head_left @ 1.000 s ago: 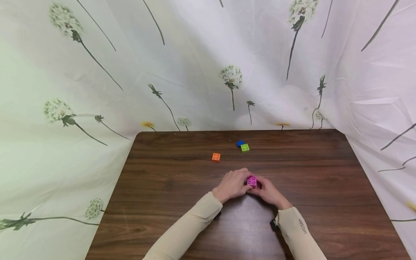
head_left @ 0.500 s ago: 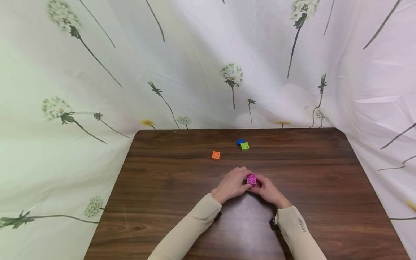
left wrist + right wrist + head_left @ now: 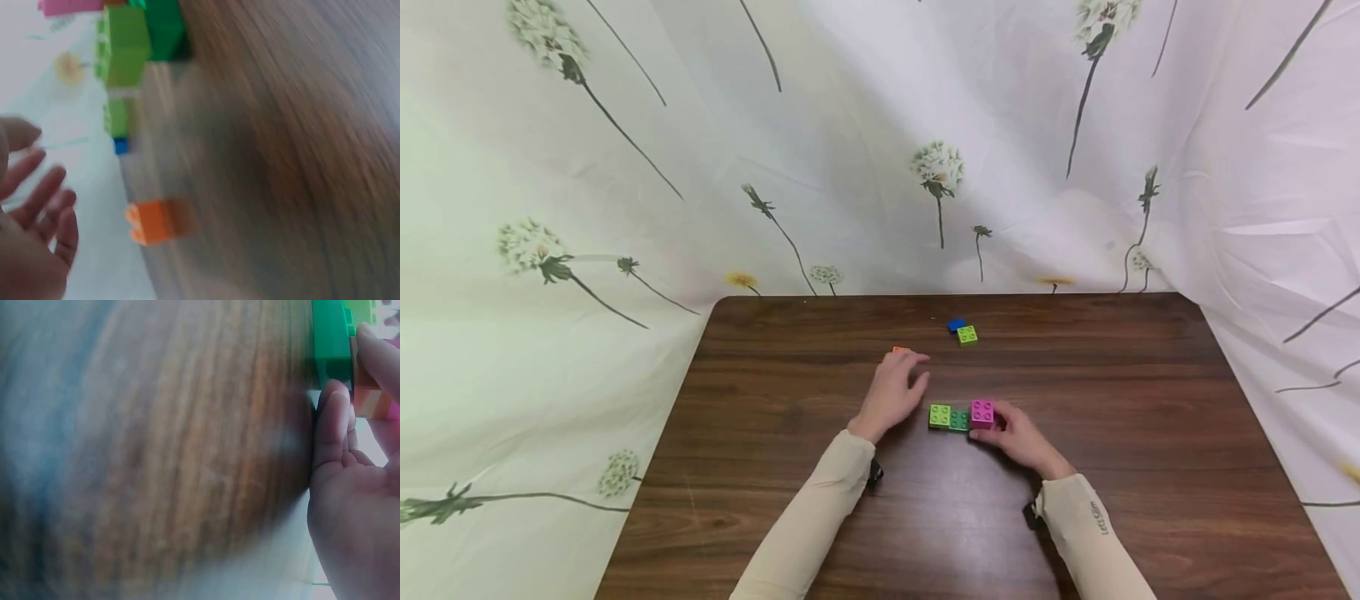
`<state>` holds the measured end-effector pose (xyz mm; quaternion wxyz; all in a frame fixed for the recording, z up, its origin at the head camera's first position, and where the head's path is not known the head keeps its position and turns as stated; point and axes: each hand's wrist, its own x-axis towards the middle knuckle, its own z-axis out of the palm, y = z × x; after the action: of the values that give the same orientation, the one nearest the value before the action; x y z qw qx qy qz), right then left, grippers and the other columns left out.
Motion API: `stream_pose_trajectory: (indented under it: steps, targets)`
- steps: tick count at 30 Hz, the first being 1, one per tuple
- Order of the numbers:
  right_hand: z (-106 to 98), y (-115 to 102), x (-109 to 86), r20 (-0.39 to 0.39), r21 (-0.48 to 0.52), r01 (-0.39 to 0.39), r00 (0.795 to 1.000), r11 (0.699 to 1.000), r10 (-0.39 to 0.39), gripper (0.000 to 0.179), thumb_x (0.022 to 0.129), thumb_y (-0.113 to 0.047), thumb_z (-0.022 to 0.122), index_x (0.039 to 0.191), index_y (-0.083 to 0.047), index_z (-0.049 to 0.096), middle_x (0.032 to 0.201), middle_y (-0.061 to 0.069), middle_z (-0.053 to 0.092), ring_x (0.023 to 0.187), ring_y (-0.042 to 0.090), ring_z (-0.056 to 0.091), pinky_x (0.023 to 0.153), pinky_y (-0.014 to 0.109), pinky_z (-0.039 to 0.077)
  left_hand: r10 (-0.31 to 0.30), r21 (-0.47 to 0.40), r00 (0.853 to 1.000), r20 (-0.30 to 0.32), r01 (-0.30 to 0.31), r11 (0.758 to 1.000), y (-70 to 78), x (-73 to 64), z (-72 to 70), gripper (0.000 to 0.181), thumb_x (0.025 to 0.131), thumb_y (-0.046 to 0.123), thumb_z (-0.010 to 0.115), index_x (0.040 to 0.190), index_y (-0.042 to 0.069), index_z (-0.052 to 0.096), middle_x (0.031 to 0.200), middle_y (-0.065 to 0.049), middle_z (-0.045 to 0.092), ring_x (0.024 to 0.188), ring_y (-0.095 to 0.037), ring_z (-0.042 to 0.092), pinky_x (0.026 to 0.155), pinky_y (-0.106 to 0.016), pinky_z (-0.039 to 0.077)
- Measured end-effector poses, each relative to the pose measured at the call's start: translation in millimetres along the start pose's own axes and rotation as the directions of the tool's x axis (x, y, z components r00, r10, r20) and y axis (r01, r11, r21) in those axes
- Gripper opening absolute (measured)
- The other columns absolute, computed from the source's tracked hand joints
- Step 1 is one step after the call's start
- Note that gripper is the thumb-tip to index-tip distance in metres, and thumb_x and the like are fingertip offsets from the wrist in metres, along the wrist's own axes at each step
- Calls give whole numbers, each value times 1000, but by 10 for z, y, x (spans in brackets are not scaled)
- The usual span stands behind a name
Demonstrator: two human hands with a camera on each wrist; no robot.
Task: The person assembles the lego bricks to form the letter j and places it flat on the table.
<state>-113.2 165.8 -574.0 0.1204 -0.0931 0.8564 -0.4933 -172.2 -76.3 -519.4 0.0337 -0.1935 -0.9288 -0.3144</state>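
In the head view, my right hand [image 3: 1021,440] grips the right end of a joined toy building brick assembly on the table. Its base is a dark green brick [image 3: 958,420]. A light green brick [image 3: 939,416] sits on the left end, and a pink brick [image 3: 982,414] tops the right end. The right wrist view shows an orange brick [image 3: 373,403] beneath the pink one, by my thumb. My left hand [image 3: 889,398] holds nothing, its fingers loosely spread. It hovers near a loose orange brick [image 3: 153,222], partly hidden behind it in the head view.
Farther back lie a loose light green brick [image 3: 967,336] and a blue brick [image 3: 956,325], close together. The brown wooden table [image 3: 760,467] ends at a white flowered cloth [image 3: 850,167] behind and at both sides.
My left hand has let go of the brick assembly and moved left and away from me, toward the loose orange brick. The right hand stays at the assembly's right end.
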Motion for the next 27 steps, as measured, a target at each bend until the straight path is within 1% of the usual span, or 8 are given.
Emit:
stream_pose_trajectory:
  steps: [2, 4, 6, 9, 16, 19, 23, 27]
  targets:
    - [-1, 2, -1, -3, -1, -1, 1000, 1000, 1, 30, 82, -27, 77, 106, -12, 65, 96, 2, 62, 85, 16, 51, 74, 29, 43, -71, 2, 996, -56, 72, 997, -97, 0, 6, 31, 92, 18, 62, 120, 6, 64, 117, -10, 60, 110, -28, 55, 95, -44, 44]
    - [-3, 4, -3, -3, 2, -2, 1000, 1000, 2, 30, 82, -26, 77, 106, -12, 65, 95, 2, 61, 84, 16, 51, 73, 28, 42, -146, -13, 986, -81, 145, 989, -174, -3, 24, 34, 91, 16, 62, 123, 5, 62, 118, -12, 58, 110, -29, 55, 95, -43, 45]
    - [-6, 9, -4, -2, 3, -7, 1000, 1000, 7, 29, 83, -26, 76, 106, -12, 65, 95, 2, 61, 84, 15, 50, 72, 27, 42, -196, -30, 977, -83, 194, 981, -232, -9, 47, 36, 91, 14, 62, 126, 4, 60, 120, -13, 56, 113, -30, 55, 96, -43, 45]
    - [-9, 12, -6, -2, 9, -17, 1000, 1000, 17, 30, 83, -26, 76, 106, -13, 65, 94, 2, 60, 84, 16, 50, 72, 28, 41, -230, -46, 972, -46, 228, 973, -286, -20, 75, 42, 92, 13, 61, 133, 5, 54, 131, -14, 51, 120, -32, 52, 101, -45, 43]
    - [3, 42, -5, 1, -5, -26, 1000, 1000, 26, 33, 83, -26, 76, 112, -13, 65, 97, 2, 61, 86, 16, 50, 75, 29, 42, -235, -63, 966, 111, 243, 968, -359, -3, 115, 60, 91, 15, 61, 146, 6, 37, 153, -14, 30, 132, -41, 40, 106, -51, 38]
    - [2, 43, -4, 3, 5, -24, 1000, 1000, 24, 35, 83, -26, 76, 114, -14, 65, 99, 2, 62, 87, 16, 51, 76, 29, 42, -214, -67, 968, 128, 224, 972, -379, 46, 109, 62, 92, 15, 60, 148, 5, 34, 155, -14, 27, 133, -39, 41, 107, -50, 38]
    - [-4, 44, -2, 8, 21, -25, 1000, 999, 25, 37, 83, -27, 76, 116, -14, 65, 101, 2, 63, 88, 17, 52, 77, 30, 43, -172, -71, 977, 124, 181, 981, -390, 114, 76, 62, 92, 11, 58, 148, 1, 33, 154, -18, 28, 134, -35, 44, 108, -46, 38]
    - [-13, 48, -1, 4, 23, -23, 1000, 999, 23, 38, 83, -27, 76, 117, -13, 65, 102, 3, 64, 89, 16, 53, 78, 30, 43, -174, -33, 970, 167, 182, 983, -389, 149, 59, 59, 94, 11, 55, 148, 1, 33, 154, -17, 29, 134, -33, 43, 109, -45, 38]
